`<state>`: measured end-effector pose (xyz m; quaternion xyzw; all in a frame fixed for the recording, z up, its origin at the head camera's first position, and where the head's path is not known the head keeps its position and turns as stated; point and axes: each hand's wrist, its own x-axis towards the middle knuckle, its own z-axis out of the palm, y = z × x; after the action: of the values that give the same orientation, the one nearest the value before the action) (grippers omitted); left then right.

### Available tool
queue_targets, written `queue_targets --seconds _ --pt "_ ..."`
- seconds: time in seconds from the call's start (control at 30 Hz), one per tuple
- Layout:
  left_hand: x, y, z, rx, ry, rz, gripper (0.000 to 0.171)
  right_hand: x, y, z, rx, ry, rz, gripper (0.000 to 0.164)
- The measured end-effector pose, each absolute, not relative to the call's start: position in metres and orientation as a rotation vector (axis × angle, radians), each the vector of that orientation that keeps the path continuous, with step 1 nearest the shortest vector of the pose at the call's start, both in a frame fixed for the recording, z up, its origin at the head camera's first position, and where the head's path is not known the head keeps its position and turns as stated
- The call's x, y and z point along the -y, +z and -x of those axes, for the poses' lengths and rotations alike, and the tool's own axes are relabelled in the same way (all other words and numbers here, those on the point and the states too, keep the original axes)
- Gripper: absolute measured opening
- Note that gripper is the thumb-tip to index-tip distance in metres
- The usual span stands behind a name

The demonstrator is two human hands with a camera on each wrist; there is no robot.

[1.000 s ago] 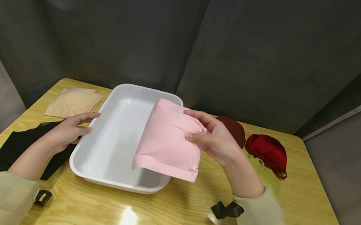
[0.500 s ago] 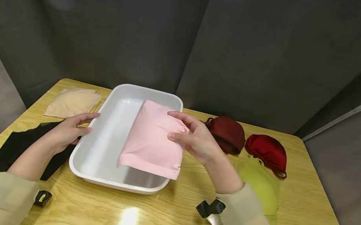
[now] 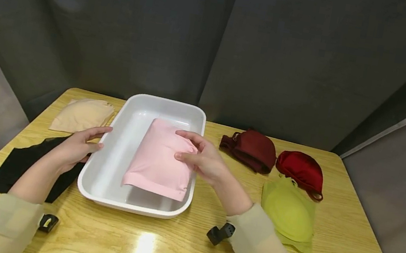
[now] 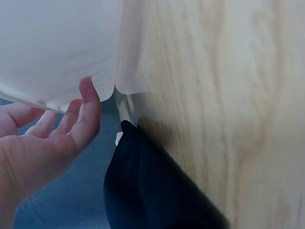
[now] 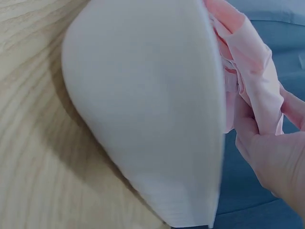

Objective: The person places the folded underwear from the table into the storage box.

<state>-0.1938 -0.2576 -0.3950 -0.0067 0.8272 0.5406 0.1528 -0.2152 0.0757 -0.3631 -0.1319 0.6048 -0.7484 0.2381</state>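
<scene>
My right hand (image 3: 207,159) pinches the right side of a folded pink bra (image 3: 161,160) between thumb and fingers. The garment hangs over the inside of a white plastic basin (image 3: 107,177). In the right wrist view, its folded edge and straps show beyond the basin's rim, next to the right hand (image 5: 276,152). My left hand (image 3: 80,146) holds the basin's left rim. Thumb and forefinger lie along that edge, and the other fingers are against the outer wall, as the left wrist view shows of the left hand (image 4: 52,138).
Left of the basin lie a beige garment (image 3: 83,116) and a black one (image 3: 25,164), partly under the left forearm. To the right are a maroon bra (image 3: 253,148), a red bra (image 3: 300,169) and a yellow-green bra (image 3: 289,212). A dark curtain (image 3: 217,39) stands behind the table (image 3: 107,240).
The right hand has carried the pink bra leftward and lower, from over the basin's right rim to inside its outline. The left hand and the basin have stayed still.
</scene>
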Motion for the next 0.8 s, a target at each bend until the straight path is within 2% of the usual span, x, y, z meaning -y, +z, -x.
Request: queue_targets --seconds 0.43,0.8 --pt "0.258 -0.393 0.194 -2.368 1.546 0.023 0.055 -0.051 -0.385 0.22 -1.712 -2.041 0.306 0.055" --pt "0.257 -0.394 0.194 -2.373 1.552 0.013 0.054 -0.034 -0.393 0.219 -1.999 -1.732 0.199 0.05"
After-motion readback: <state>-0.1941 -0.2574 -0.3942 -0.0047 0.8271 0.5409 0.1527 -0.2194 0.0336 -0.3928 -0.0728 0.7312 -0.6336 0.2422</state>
